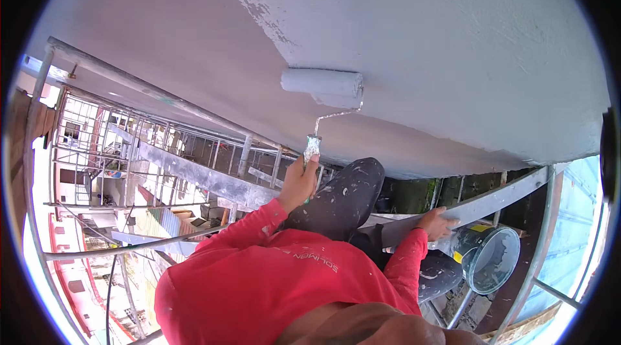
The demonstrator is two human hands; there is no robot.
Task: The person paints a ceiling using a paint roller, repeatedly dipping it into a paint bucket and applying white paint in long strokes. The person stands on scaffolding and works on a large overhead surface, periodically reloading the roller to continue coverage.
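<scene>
My left hand [301, 180] is wrapped round the speckled handle of a paint roller [322, 83]. The roller's pale, paint-coated sleeve lies against the wall [414, 41], at the border between a lighter painted area and a darker bare one. On the right, my right hand [438, 223] lies on a grey plank [491, 196], its fingers stretched out and holding nothing. Just beside those fingers is a dark paint bucket [490, 257], its mouth tilted toward me and greyish paint coating the inside.
A metal scaffold rail [155, 92] runs along the wall on the left. Further scaffold planks [200, 167] and poles stand beyond, with buildings far below. My bent, paint-spotted knee [352, 189] is close to the wall. Blue sheeting [566, 215] hangs at the right.
</scene>
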